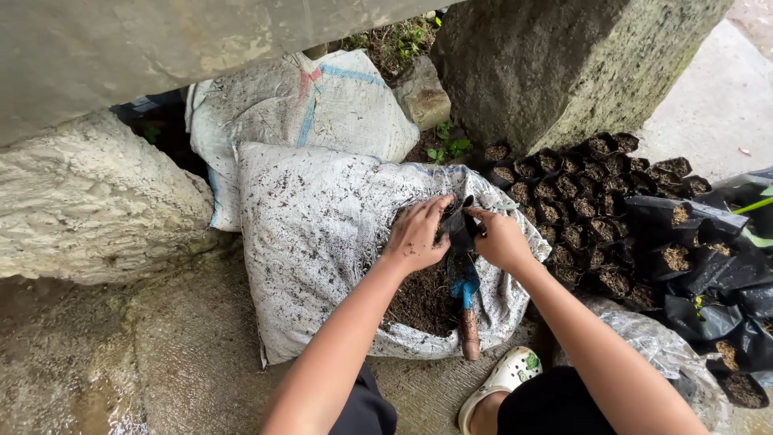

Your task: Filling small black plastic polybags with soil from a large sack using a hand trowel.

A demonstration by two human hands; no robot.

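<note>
Both hands meet over the open mouth of a white woven sack that lies on the concrete floor, with dark soil showing inside: the left hand and the right hand each pinch the rim of a small black grow bag with curled fingers, holding it between them just above the soil. A trowel with a blue blade and brown handle rests in the sack below the hands. To the right, many soil-filled black grow bags stand packed together, and a second white sack lies behind the first.
</note>
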